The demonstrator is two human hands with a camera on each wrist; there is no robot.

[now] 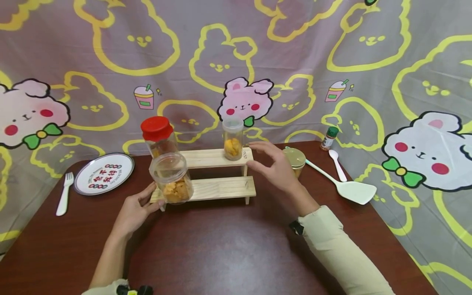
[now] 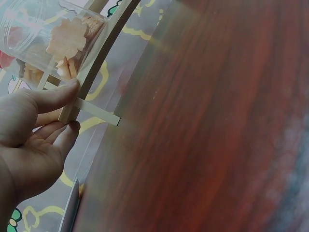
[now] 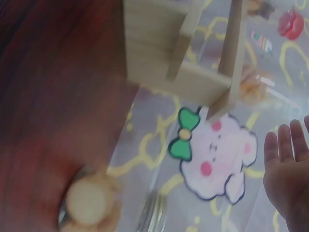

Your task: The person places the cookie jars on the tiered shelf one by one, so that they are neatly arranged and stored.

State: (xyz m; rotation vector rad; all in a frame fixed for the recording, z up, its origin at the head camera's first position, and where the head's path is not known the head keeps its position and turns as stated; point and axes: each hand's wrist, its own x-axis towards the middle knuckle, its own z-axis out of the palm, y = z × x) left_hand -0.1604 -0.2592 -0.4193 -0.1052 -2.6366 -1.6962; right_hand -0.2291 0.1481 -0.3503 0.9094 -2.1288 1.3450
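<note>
A two-tier wooden rack (image 1: 221,188) stands on the table, bearing several clear jars. My left hand (image 1: 134,211) pinches the left end of its lower board, thumb above and fingers beneath, as the left wrist view shows. On that board, close to my thumb, is a wide jar (image 1: 177,190) of orange-yellow pieces. The upper board carries a red-lidded jar (image 1: 157,131) at the left and a slim jar (image 1: 233,141) at the right. Beside the upper board's right end, my right hand (image 1: 276,172) has its fingers extended and holds nothing; in the right wrist view it appears apart from the rack.
A gold-lidded jar (image 1: 295,157) stands just beyond my right hand. Farther right are a white spatula (image 1: 355,191), a white spoon (image 1: 338,166) and a green-capped bottle (image 1: 329,139). At the left lie a plate (image 1: 123,164) and a fork (image 1: 64,196). A patterned cloth (image 1: 199,53) hangs behind.
</note>
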